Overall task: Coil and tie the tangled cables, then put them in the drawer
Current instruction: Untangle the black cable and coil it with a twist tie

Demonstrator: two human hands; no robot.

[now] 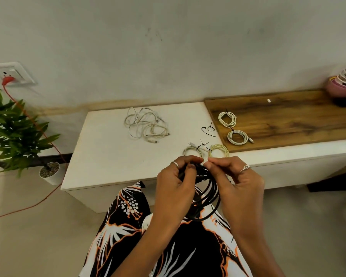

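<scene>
Both hands close up, left hand [173,184] and right hand [235,181] pinching a coiled black cable [207,193] at its top, tangled white cables [146,124] at 11 o'clock on the white table [100,154], four tied white coils [227,118] at 1 o'clock, no writing readable

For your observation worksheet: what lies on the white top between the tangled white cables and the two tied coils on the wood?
Head view: a loose black tie.
</scene>
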